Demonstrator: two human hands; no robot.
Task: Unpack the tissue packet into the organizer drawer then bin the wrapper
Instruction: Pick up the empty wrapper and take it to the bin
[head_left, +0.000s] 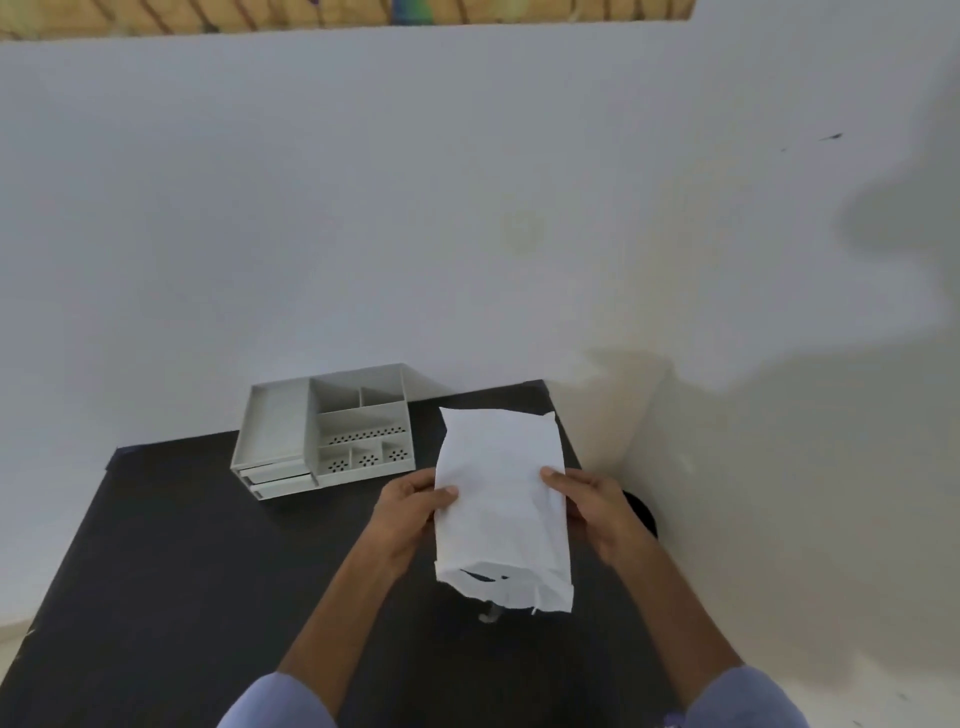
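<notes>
Both hands pinch the white tissue packet (501, 506) by its long edges, the left hand (415, 506) with its thumb on the front of the left edge and the right hand (587, 501) likewise on the right edge, holding it up above the dark table (182, 561). Its lower end looks torn open and ragged. The white organizer (322, 434) sits behind and to the left by the wall, apart from the packet, with its two small drawers (280, 480) at the front left.

Setting: plain indoor room, prob. home or small office; exact type cannot be told. Indicated by a dark table (156, 545) set into a corner of bare white walls (363, 208), w/ a grey desktop organizer (322, 436) (compartments, two small drawers) placed at the table's far edge.
</notes>
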